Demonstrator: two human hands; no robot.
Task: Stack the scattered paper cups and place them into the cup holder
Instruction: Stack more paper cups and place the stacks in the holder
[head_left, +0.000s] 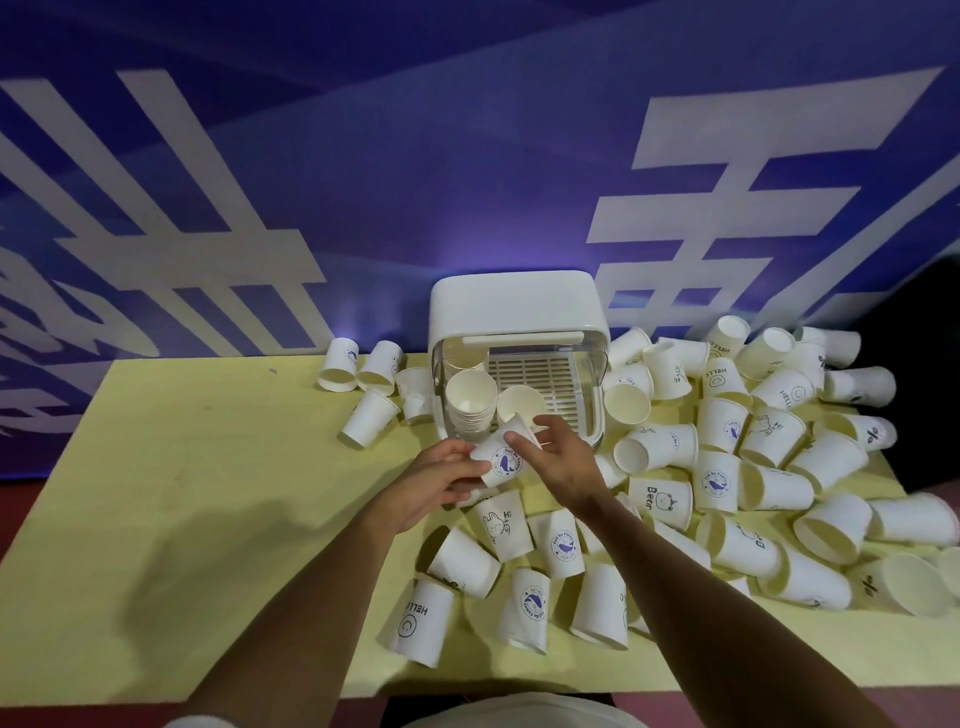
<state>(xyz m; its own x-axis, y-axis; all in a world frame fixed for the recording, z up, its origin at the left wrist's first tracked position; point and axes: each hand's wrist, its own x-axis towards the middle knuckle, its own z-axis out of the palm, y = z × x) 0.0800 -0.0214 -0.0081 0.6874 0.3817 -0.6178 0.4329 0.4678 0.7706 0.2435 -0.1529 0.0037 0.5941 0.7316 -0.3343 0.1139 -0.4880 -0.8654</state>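
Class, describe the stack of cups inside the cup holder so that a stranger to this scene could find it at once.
Find the white cup holder at the back edge of the yellow table. In the left of its open front stands the stack of cups, upright with mouths up. Unlike the cup beside it and the loose cups around, it shows many nested rims.

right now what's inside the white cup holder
A stack of nested cups at front left, a single cup beside it, a slatted tray behind. The right hand and held cup hide the front edge.
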